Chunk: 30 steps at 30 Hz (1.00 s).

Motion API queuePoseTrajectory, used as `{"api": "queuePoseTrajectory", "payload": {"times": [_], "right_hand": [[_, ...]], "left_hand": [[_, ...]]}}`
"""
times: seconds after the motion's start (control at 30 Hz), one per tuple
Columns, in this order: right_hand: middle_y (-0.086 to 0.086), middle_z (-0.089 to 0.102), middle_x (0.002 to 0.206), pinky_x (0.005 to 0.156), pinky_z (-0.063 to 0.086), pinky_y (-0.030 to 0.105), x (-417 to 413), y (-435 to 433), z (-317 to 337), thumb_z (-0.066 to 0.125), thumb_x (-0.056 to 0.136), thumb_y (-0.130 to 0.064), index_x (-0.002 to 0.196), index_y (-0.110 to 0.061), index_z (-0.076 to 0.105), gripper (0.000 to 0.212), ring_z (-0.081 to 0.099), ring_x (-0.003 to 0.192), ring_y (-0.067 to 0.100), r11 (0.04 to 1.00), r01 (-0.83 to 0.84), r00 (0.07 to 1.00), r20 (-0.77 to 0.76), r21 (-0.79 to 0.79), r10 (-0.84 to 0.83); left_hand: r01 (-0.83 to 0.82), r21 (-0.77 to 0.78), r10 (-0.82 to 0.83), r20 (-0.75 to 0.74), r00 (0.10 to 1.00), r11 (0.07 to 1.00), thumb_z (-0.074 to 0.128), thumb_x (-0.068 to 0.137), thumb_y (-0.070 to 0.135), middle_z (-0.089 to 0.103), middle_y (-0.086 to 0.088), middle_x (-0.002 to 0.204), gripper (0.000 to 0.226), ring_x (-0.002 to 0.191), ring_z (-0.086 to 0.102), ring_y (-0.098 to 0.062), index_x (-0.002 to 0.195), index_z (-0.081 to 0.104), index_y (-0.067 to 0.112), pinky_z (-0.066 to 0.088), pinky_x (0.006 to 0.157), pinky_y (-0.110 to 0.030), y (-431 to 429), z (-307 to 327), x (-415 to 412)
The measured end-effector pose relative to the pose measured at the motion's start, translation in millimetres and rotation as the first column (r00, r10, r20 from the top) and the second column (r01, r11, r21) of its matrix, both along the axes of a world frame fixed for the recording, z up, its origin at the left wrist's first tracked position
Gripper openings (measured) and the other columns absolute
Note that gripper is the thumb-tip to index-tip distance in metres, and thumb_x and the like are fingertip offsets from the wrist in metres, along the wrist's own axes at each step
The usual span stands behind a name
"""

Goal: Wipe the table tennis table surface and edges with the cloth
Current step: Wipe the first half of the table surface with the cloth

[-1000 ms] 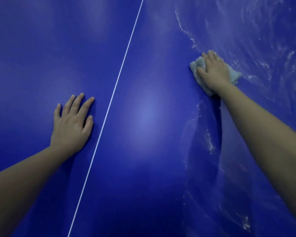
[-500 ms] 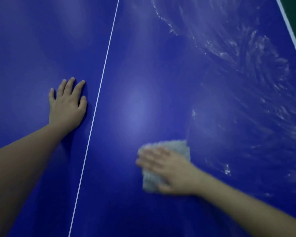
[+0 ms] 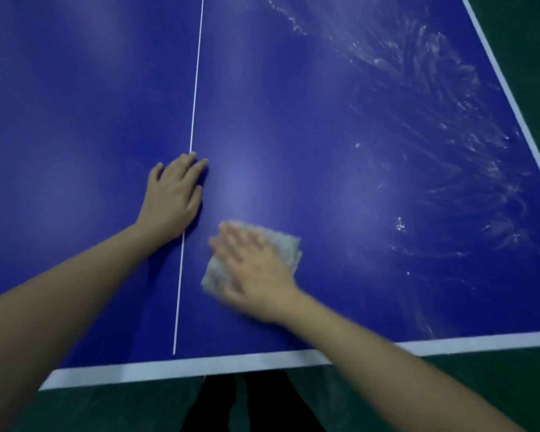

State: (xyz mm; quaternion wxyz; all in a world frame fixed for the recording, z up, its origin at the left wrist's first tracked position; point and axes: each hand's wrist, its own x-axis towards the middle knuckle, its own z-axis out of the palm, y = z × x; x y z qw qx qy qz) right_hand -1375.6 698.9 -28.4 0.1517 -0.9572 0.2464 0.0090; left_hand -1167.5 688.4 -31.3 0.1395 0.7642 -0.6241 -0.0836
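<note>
My right hand (image 3: 256, 275) lies flat on the pale grey folded cloth (image 3: 289, 244), its fingers (image 3: 237, 244) straight and spread. They press the cloth onto the glossy blue table tennis desk (image 3: 293, 120) rather than gripping it. The cloth sits just right of the thin white centre line (image 3: 195, 88) and near the broad white band of the near edge (image 3: 200, 366). Its long axis runs from near-left to far-right.

My left hand (image 3: 172, 194) rests palm down across that line, fingers straight, holding nothing, just beyond and left of the cloth. Whitish wet streaks (image 3: 449, 151) cover the right half, out toward the white side edge (image 3: 512, 98).

The streak-free left half lies leftward past the line, I judge, so a stroke that way meets my bracing left hand first.
</note>
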Motion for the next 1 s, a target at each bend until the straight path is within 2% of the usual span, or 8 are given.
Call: {"api": "queuePoseTrajectory", "payload": {"times": [0.17,0.3,0.43,0.57,0.63,0.73,0.83,1.0], "right_hand": [[0.007,0.033,0.151,0.117,0.012,0.035,-22,83,3,0.041,0.083,-0.046,0.143,-0.018,0.039,0.066,0.028,0.141,0.019,0.986,-0.153,0.980,-0.142,-0.068,0.143],[0.009,0.037,0.148,0.117,0.016,0.040,-88,56,7,0.041,0.086,-0.043,0.139,-0.014,0.046,0.061,0.029,0.138,0.020,0.979,0.200,0.979,-0.048,0.030,-0.198],[-0.003,0.003,0.155,0.118,0.002,0.033,-170,13,7,0.014,0.089,-0.056,0.150,-0.020,0.017,0.070,0.003,0.144,0.011,0.770,0.637,0.764,-0.109,-0.035,-0.636],[0.004,0.002,0.159,0.119,0.002,0.035,-194,5,1,0.030,0.098,-0.041,0.151,-0.020,0.008,0.061,-0.001,0.146,0.016,0.499,0.859,0.485,-0.132,-0.115,-0.865],[0.007,0.007,0.159,0.118,0.003,0.035,-166,20,0,0.032,0.098,-0.039,0.151,-0.016,0.013,0.061,0.002,0.146,0.019,0.441,0.885,0.431,-0.096,-0.148,-0.897],[0.006,0.006,0.159,0.115,-0.008,0.030,-104,53,-3,0.034,0.096,-0.039,0.151,-0.016,0.014,0.062,-0.001,0.146,0.017,0.637,0.763,0.633,-0.072,-0.110,-0.771],[0.004,0.002,0.159,0.108,-0.024,0.023,-59,78,-2,0.036,0.095,-0.038,0.151,-0.017,0.013,0.064,-0.005,0.146,0.015,0.891,0.451,0.886,-0.097,-0.045,-0.453],[-0.004,-0.003,0.156,0.109,-0.022,0.019,-87,56,6,0.042,0.095,-0.038,0.151,-0.021,0.015,0.064,-0.011,0.143,0.007,0.987,0.157,0.983,-0.096,0.011,-0.156]], "left_hand": [[0.085,0.029,-0.086,0.018,0.996,0.996,0.034,0.096,0.023,0.034,-0.013,0.150,0.048,0.140,0.028,-0.026,0.142,0.039,0.009,0.015,0.111,-0.048,27,-2,-38],[0.057,0.098,-0.063,0.057,0.996,0.994,0.030,0.100,0.026,0.018,-0.007,0.157,0.051,0.146,0.010,-0.021,0.149,0.022,0.015,0.003,0.115,-0.045,42,-15,-53],[0.043,0.077,-0.048,0.074,0.996,0.996,0.029,0.099,0.025,0.019,-0.009,0.156,0.052,0.145,0.012,-0.024,0.149,0.023,0.013,0.005,0.115,-0.048,44,-15,-56],[0.046,0.084,-0.053,0.090,0.994,0.995,0.028,0.098,0.026,0.020,-0.010,0.156,0.052,0.145,0.013,-0.025,0.148,0.023,0.013,0.006,0.115,-0.049,44,-14,-57],[0.044,0.083,-0.051,0.084,0.995,0.996,0.029,0.098,0.026,0.021,-0.010,0.156,0.052,0.145,0.013,-0.025,0.148,0.024,0.012,0.007,0.115,-0.049,44,-14,-57],[0.042,0.081,-0.048,0.084,0.995,0.996,0.029,0.098,0.027,0.021,-0.010,0.156,0.052,0.145,0.013,-0.025,0.148,0.024,0.012,0.007,0.115,-0.049,44,-13,-57],[0.041,0.097,-0.050,0.094,0.994,0.994,0.028,0.098,0.027,0.020,-0.010,0.156,0.052,0.145,0.013,-0.025,0.148,0.023,0.013,0.007,0.115,-0.049,44,-11,-57],[0.044,0.111,-0.053,0.073,0.996,0.993,0.032,0.099,0.025,0.020,-0.009,0.156,0.052,0.145,0.013,-0.025,0.148,0.024,0.012,0.008,0.115,-0.050,45,-6,-59]]}}
